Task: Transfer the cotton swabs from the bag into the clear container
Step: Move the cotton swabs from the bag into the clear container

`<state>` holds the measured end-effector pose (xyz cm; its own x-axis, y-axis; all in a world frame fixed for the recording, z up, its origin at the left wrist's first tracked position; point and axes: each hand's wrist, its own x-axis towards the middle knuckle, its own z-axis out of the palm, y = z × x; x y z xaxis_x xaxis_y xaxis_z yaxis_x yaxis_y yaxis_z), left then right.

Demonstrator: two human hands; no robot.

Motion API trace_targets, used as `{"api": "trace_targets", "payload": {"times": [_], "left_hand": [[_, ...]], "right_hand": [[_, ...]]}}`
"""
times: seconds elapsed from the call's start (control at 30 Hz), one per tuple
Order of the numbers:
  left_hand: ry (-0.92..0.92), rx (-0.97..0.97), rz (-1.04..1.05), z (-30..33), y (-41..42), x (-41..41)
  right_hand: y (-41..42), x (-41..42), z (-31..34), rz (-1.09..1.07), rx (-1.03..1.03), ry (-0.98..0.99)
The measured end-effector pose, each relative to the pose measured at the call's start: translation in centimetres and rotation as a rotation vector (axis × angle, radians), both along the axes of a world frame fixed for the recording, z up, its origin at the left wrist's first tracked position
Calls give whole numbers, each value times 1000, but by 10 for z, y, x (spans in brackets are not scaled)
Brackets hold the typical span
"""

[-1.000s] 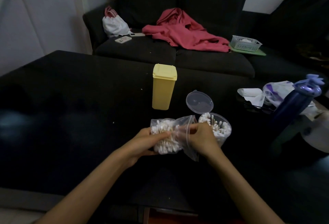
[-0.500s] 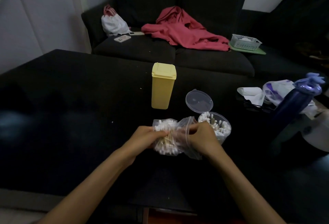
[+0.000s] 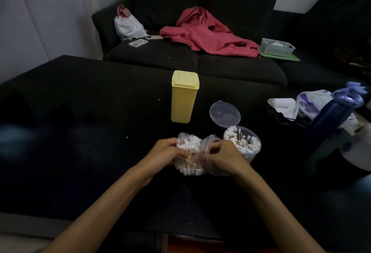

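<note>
The cotton swabs (image 3: 187, 152) sit bunched inside a clear plastic bag (image 3: 192, 156), held just above the dark table (image 3: 80, 132) between the two hands. White tips crowd the bag's upper end; pale sticks and more tips show lower down.

The left hand (image 3: 164, 152) grips the bag's left side, fingers curled round the bundle of swabs through the plastic. The right hand (image 3: 224, 157) pinches the bag's right edge, where the plastic mouth folds up between the two hands; its fingers are curled on the film, and whether any swab is held in them cannot be told.

Just beyond the right hand, touching or nearly touching its knuckles, stands the clear container (image 3: 248, 145), already partly filled with upright swabs. Its round hinged lid (image 3: 224, 113) stands open, tilted back on the far side.

Further out from the left hand, a tall yellow box (image 3: 183, 96) stands upright with its lid closed.

Well to the right of the right hand stands a dark blue bottle (image 3: 329, 120), with crumpled white paper (image 3: 284, 106) and a white and purple wrapper (image 3: 313, 102) behind it.

Beyond the table, a dark sofa (image 3: 156, 55) carries a red garment (image 3: 208, 35), a white drawstring bag (image 3: 128, 27), a phone (image 3: 138, 43) and a small white basket (image 3: 278, 46).
</note>
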<state>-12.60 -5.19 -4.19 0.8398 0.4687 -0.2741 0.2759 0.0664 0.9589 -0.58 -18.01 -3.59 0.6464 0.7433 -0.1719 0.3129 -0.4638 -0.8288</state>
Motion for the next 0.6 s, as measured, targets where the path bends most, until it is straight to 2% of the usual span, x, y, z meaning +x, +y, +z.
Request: {"api": "trace_targets", "payload": {"times": [0.13,0.27,0.33,0.5,0.6], "left_hand": [[26,2,-46,1,3,3],[35,60,-54,2,4,4],[35,102,-70,0,5,2],[-20,104,-158,0,0,-2],[-78,149,-86,-1,-2,-2]], "right_hand": [[-1,4,-3,8,11,-66],[-2,3,-1,48,25,-40],[-1,0,-1,56,20,-115],[0,-10,7,90,44,-198],[3,-8,10,74,-1,-222]]}}
